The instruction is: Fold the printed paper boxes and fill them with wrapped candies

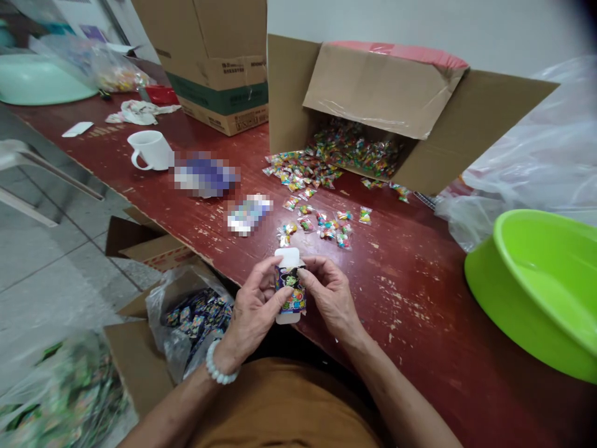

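Plastic (65,379) with green printed contents is lying far left of your fingers (278,303) and lower than them, while a pale green basin (46,78) is resting farther off on that side. A cardboard box (137,361), holding a bag of dark printed pieces (200,323), is sitting just left of your fingers, below the edge of the red table (420,323). Beyond them to the left, a white mug (153,149) is standing near a tall carton (219,68), with two blurred items (205,174) lying nearer you. Your left hand (249,311) is curling around a small printed box (290,278), thumb pressing its front, and your right hand (333,298) is pinching its right side; both are opening only as wide as the box, whose white flaps are sticking out at top and bottom. Wrapped candies (326,229) are lying just beyond your fingers, more heaping at the mouth of an open carton (382,93) behind. Right of your fingers, well apart, a lime-green basin (485,267) is resting before clear sheeting (527,143).
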Demonstrator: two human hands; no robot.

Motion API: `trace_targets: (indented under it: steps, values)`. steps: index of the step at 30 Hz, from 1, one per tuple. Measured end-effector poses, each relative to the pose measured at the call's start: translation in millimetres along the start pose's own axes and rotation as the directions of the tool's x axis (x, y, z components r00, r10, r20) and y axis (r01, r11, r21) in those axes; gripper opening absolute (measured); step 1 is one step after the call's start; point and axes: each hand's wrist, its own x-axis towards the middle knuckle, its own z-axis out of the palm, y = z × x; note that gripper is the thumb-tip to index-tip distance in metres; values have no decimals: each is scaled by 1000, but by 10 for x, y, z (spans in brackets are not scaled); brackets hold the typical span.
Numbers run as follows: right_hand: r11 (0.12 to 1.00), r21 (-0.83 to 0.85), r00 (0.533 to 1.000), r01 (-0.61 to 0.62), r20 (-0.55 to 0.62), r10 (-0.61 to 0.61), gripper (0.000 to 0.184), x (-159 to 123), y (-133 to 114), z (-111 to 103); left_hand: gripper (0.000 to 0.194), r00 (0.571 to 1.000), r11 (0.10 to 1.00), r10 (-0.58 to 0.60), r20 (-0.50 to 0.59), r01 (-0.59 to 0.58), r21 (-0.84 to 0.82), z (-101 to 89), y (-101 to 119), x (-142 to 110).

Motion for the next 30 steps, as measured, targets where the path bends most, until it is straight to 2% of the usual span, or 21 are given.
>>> trace_targets:
  steps: [4,8,10,11,13,15,17,20,21,23,25,27,28,30]
  values:
    - [995,-92,999,-25,37,28,21,55,-5,-75,34,996,996,-70,57,67,54,-67,27,50]
    - [979,23,974,-202,110,199,29,141,-14,-145,24,992,987,-99,73,89,132,-106,81,109]
    - [972,43,963,-230,154,221,38,157,-25,-153,23,994,986,-88,64,78,145,-100,86,124]
    - [976,18,963,-215,169,209,35,155,-30,-151,22,996,990,-77,49,70,125,-93,82,127]
    - [988,-86,976,-127,166,140,22,134,-36,-142,25,997,996,-82,1,82,29,-77,70,125]
    - [980,-198,992,14,128,12,14,100,-37,-132,37,988,983,-152,-18,149,-106,-62,60,117]
    - [945,-291,986,152,109,-125,8,69,-37,-128,42,951,929,-294,95,308,-205,-53,55,106]
    - [857,-405,945,319,204,-255,8,41,-44,-135,51,836,819,-451,313,527,-227,-41,52,97]
    - [831,-424,928,361,255,-273,9,37,-46,-138,55,815,798,-473,336,558,-230,-36,50,98]
    - [811,-436,912,389,308,-271,11,39,-51,-144,57,815,790,-484,319,564,-241,-19,45,105]
    - [830,-452,936,326,276,-217,12,56,-58,-143,58,829,807,-474,297,544,-232,7,39,112]
    - [880,-435,968,190,232,-95,11,87,-74,-133,60,844,834,-454,286,515,-197,33,27,116]
    - [912,-397,972,104,233,-9,14,106,-87,-123,61,855,850,-440,275,495,-178,42,19,116]
    - [956,-282,953,-78,261,154,20,139,-120,-96,64,874,880,-414,253,455,-134,46,-2,115]
